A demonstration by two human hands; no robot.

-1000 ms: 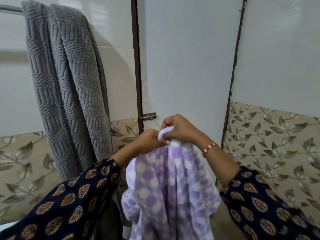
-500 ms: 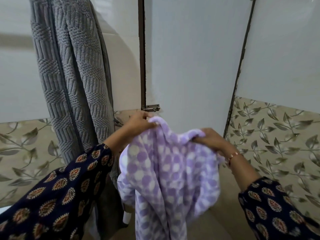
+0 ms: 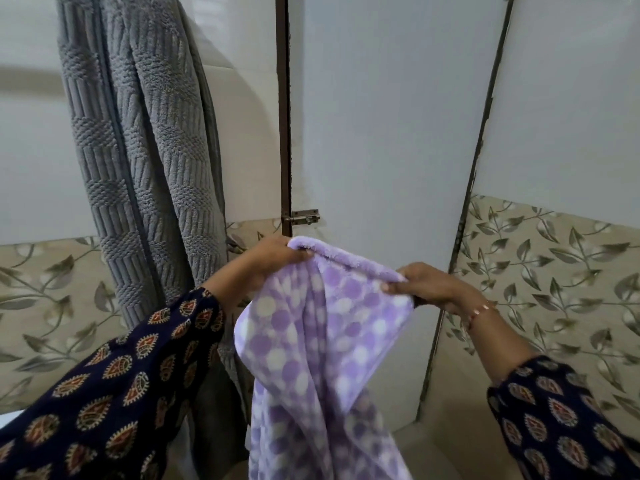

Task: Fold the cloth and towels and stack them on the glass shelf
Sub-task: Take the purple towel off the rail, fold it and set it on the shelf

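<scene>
My left hand [image 3: 273, 259] and right hand [image 3: 420, 284] each pinch the purple dotted towel's [image 3: 311, 341] top edge. A grey towel [image 3: 138, 161] hangs left of it, seemingly untouched.

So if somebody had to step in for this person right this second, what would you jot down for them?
Left hand: grips the top edge of the purple dotted towel.
Right hand: pinches the same edge further along, so the towel hangs down between both hands in front of the door.
Grey towel: hangs unfolded on the wall to the left, untouched.
Done: nothing folded or stacked that can be seen.
Left: fold the purple towel, take down and fold the grey one, then stack them on the glass shelf, which is out of view.
</scene>
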